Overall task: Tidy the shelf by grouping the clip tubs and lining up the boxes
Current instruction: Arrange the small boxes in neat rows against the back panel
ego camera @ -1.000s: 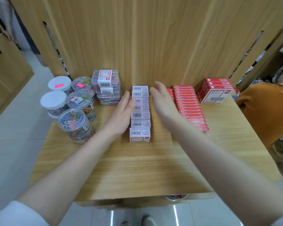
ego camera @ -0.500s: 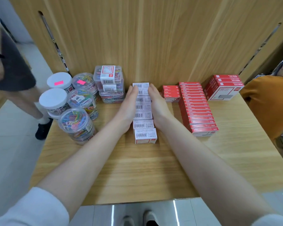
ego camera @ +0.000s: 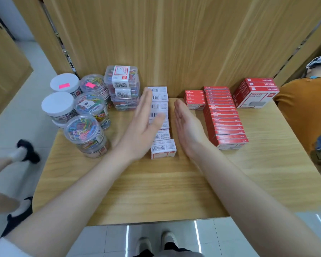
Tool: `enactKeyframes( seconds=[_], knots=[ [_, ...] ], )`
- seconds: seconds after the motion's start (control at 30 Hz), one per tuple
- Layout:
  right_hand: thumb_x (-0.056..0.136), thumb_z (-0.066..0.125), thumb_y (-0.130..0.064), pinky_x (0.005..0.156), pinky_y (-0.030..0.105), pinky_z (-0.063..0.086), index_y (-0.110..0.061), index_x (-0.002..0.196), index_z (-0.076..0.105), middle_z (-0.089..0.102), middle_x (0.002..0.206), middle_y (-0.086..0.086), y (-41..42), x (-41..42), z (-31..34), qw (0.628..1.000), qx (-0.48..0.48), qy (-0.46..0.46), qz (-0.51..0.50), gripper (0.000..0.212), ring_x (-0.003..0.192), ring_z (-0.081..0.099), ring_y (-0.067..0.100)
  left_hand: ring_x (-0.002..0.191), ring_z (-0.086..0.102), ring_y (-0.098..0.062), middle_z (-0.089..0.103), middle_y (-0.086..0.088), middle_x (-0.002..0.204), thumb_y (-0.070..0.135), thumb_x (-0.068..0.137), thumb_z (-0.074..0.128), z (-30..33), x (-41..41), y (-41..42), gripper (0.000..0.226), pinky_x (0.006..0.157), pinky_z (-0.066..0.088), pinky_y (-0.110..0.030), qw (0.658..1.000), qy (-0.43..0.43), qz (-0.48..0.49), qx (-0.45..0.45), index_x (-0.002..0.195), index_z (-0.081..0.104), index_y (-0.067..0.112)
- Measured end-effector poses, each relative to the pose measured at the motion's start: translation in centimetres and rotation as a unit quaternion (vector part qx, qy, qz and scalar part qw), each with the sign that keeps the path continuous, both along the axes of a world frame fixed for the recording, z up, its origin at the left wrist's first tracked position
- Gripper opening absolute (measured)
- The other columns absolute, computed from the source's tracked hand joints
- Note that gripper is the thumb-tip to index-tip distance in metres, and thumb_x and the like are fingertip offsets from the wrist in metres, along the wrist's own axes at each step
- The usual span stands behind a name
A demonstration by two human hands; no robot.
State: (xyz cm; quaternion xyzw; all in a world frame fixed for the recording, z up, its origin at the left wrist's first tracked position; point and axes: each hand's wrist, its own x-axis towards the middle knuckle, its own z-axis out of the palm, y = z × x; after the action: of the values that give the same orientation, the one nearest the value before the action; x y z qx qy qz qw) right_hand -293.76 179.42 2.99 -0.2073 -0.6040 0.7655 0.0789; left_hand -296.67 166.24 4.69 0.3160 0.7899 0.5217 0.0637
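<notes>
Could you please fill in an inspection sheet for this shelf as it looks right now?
Surface: wooden shelf, bare at the front.
Job's things: round clip tubs grouped at left beside stacked clear boxes; white boxes in a middle row, front box slightly askew; red boxes lined up at right, short red stack behind, larger red-and-white boxes far right.
Clutter: nothing seen.
Grippers: left hand and right hand flat, fingers straight, flanking the white row; contact unclear.
Cables: nothing seen.
Surroundings: wooden panels behind; another person at right, someone's legs at left.

Wooden shelf (ego camera: 156, 191), clip tubs (ego camera: 82, 115), white boxes (ego camera: 160, 123), red boxes (ego camera: 224, 115)
</notes>
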Motion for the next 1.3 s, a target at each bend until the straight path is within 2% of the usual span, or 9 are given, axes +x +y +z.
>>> enactKeyframes(
  seconds=[0.13, 0.2, 0.27, 0.37, 0.67, 0.77, 0.97, 1.13, 1.3],
  knots=[
    [0.097, 0.037, -0.037, 0.096, 0.017, 0.038, -0.020, 0.145, 0.023, 0.031, 0.142, -0.017, -1.7, 1.0, -1.1, 0.998, -0.039, 0.028, 0.032, 0.053, 0.121, 0.040, -0.003, 0.137, -0.018, 0.001, -0.025, 0.013, 0.146, 0.080, 0.060, 0.043, -0.3, 1.2, -1.8, 0.118, 0.112, -0.006, -0.019, 0.930, 0.217, -0.108, -0.275, 0.142, -0.018, 0.020],
    [0.086, 0.047, -0.056, 0.102, 0.030, 0.041, -0.023, 0.142, 0.032, 0.037, 0.143, -0.015, -2.4, 0.8, -1.1, 0.998, -0.045, 0.021, 0.048, 0.067, 0.122, 0.047, 0.001, 0.137, -0.020, -0.003, -0.029, 0.009, 0.147, 0.077, 0.058, 0.053, -0.6, 1.3, -2.1, 0.126, 0.112, -0.008, -0.022, 0.902, 0.249, -0.100, -0.337, 0.142, -0.020, 0.018],
    [0.087, 0.043, -0.058, 0.097, 0.032, 0.045, -0.026, 0.124, 0.055, 0.060, 0.123, -0.013, -2.5, 0.5, -1.1, 0.999, -0.025, 0.012, 0.035, 0.050, 0.111, 0.058, 0.002, 0.140, -0.018, -0.008, -0.024, 0.001, 0.152, 0.069, 0.065, 0.059, -0.9, 0.9, -2.3, 0.122, 0.114, -0.003, -0.026, 0.904, 0.230, -0.091, -0.349, 0.144, -0.015, 0.013],
    [0.098, 0.023, -0.045, 0.072, 0.016, 0.050, -0.031, 0.094, 0.062, 0.069, 0.090, -0.019, -2.5, 0.7, -0.7, 0.998, -0.031, 0.032, 0.048, 0.042, 0.084, 0.065, -0.004, 0.137, -0.022, -0.007, -0.022, -0.004, 0.153, 0.054, 0.074, 0.064, -1.4, 0.4, -2.4, 0.112, 0.115, -0.001, -0.026, 0.919, 0.187, -0.110, -0.328, 0.145, -0.011, 0.010],
    [0.100, 0.011, -0.040, 0.084, 0.005, 0.041, -0.018, 0.141, 0.030, 0.051, 0.130, -0.014, -2.0, 0.8, -0.2, 0.998, -0.005, 0.055, 0.034, 0.050, 0.110, 0.054, -0.006, 0.136, -0.025, -0.009, -0.030, -0.003, 0.147, 0.019, 0.075, 0.074, -3.0, -0.1, -2.7, 0.112, 0.102, -0.010, 0.000, 0.977, 0.050, -0.125, -0.167, 0.141, -0.017, 0.015],
    [0.100, 0.011, -0.041, 0.097, 0.011, 0.023, -0.012, 0.146, 0.015, 0.021, 0.153, -0.003, -1.2, 0.0, 0.8, 1.000, -0.020, 0.023, 0.005, 0.055, 0.135, 0.025, 0.002, 0.143, -0.012, -0.016, -0.016, -0.005, 0.153, 0.034, 0.064, 0.080, -3.4, 0.3, -2.3, 0.127, 0.114, -0.003, -0.016, 0.988, -0.020, -0.090, -0.123, 0.131, -0.027, 0.026],
    [0.100, 0.015, -0.045, 0.071, 0.013, 0.044, -0.025, 0.092, 0.058, 0.056, 0.083, -0.021, -1.3, -2.2, 1.6, 0.999, -0.020, 0.003, 0.040, 0.048, 0.064, 0.059, -0.009, 0.144, 0.005, -0.011, 0.000, 0.000, 0.157, 0.057, 0.044, 0.073, -3.3, -0.8, -1.2, 0.142, 0.117, 0.017, -0.041, 0.985, -0.103, -0.089, -0.108, 0.137, -0.030, 0.029],
    [0.100, 0.017, -0.045, 0.077, 0.021, 0.047, -0.025, 0.087, 0.061, 0.066, 0.093, -0.009, -1.6, -2.4, 1.4, 0.999, -0.017, -0.001, 0.044, 0.050, 0.086, 0.063, 0.002, 0.144, 0.003, -0.015, -0.001, -0.004, 0.157, 0.059, 0.044, 0.070, -3.2, -1.2, -1.3, 0.141, 0.117, 0.016, -0.041, 0.981, -0.099, -0.106, -0.129, 0.137, -0.032, 0.027],
    [0.101, 0.017, -0.040, 0.071, 0.017, 0.048, -0.021, 0.081, 0.059, 0.066, 0.079, -0.014, -1.6, -2.1, 1.9, 0.997, -0.054, 0.018, 0.056, 0.050, 0.073, 0.062, -0.002, 0.143, 0.010, -0.010, 0.002, 0.004, 0.156, 0.050, 0.050, 0.078, -3.4, -1.4, -1.5, 0.142, 0.117, 0.021, -0.035, 0.979, -0.125, -0.120, -0.108, 0.135, -0.034, 0.032]
  ],
)
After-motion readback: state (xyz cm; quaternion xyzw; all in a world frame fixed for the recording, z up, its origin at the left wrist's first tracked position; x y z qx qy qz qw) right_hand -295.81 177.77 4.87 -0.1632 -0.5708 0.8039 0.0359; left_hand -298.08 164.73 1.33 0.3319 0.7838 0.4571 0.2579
